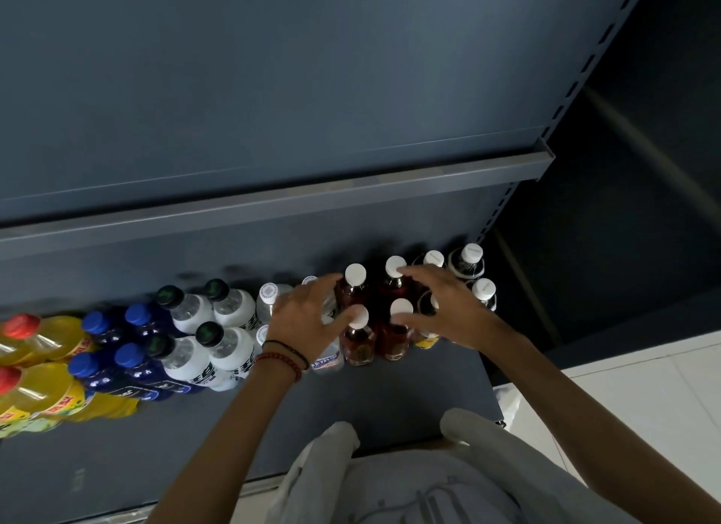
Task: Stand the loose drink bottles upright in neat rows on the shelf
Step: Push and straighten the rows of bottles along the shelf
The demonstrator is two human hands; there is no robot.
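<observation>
Bottles (357, 340), four red, upright, caps up, 2x2 block mid-frame on shelf (390, 398). Left hand (304, 320) and right hand (452, 309) flank it, fingers spread, touching, gripping nothing.

All upright on the dark grey shelf (390, 398), two rows deep, grouped by colour. Far left: yellow bottles (58, 340) with red caps, partly cut off by the frame edge. Next are four blue bottles (142, 373) with blue caps, then four white bottles (237, 309) with black caps. Clear bottles (269, 292) have white caps and are partly hidden. Four red-brown bottles (357, 342), white caps, stand in a tight square — sides touching. Right end — more white-capped bottles (471, 253), contents unclear.
</observation>
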